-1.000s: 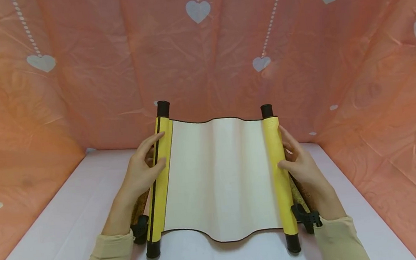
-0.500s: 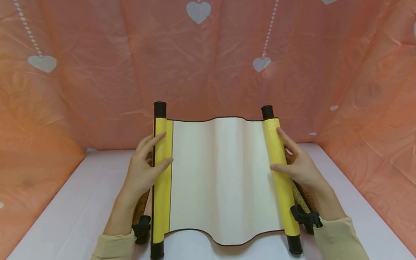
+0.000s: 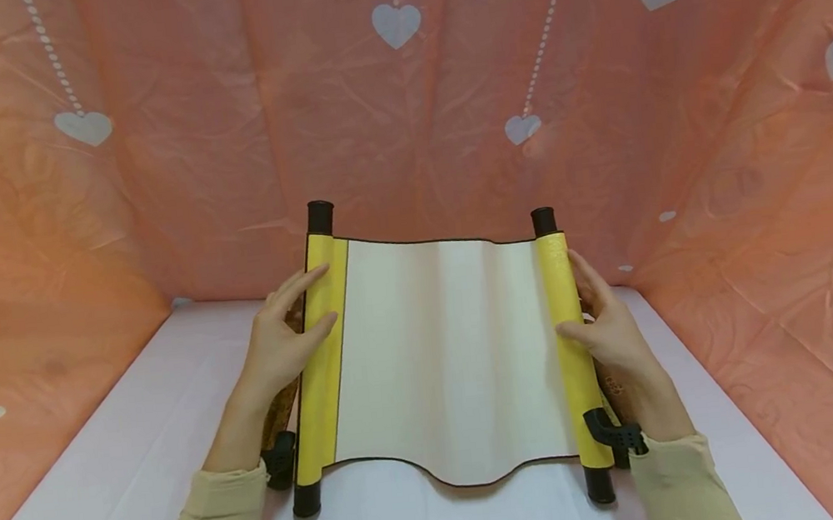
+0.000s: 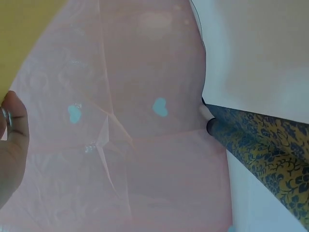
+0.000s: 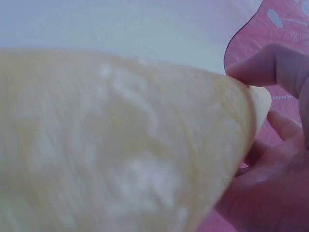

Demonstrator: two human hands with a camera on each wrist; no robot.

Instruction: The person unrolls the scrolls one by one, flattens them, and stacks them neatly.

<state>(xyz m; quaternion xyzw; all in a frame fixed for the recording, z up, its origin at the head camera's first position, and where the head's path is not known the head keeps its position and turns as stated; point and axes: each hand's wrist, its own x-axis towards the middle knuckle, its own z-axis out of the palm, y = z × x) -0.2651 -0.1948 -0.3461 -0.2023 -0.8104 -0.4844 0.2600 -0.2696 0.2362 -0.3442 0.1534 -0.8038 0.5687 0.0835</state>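
Note:
A scroll with a white sheet (image 3: pixel 448 357) is spread between two upright yellow rollers with black end caps. My left hand (image 3: pixel 281 340) grips the left roller (image 3: pixel 313 404), its thumb and fingers on the yellow front. Around the right roller (image 3: pixel 577 378) curls my right hand (image 3: pixel 612 333), thumb in front and fingers at the outer side. The right wrist view has the right hand (image 5: pixel 280 159) pinching a yellow edge close up. At the left border of the left wrist view, part of the left hand (image 4: pixel 14 140) holds a yellow edge. The sheet's lower edge bows in waves.
A blue and gold floral-patterned roll (image 4: pixel 270 159) shows in the left wrist view. White cloth covers the tabletop (image 3: pixel 141 454). Orange-pink sheeting (image 3: pixel 405 144) printed with white hearts encloses the back and sides. A black strap (image 3: pixel 614 433) sits at the right wrist.
The left roller has turned, so the black stripe on its front is out of sight. The right roller, with the right hand, has shifted slightly to the right, and the sheet is stretched slightly wider.

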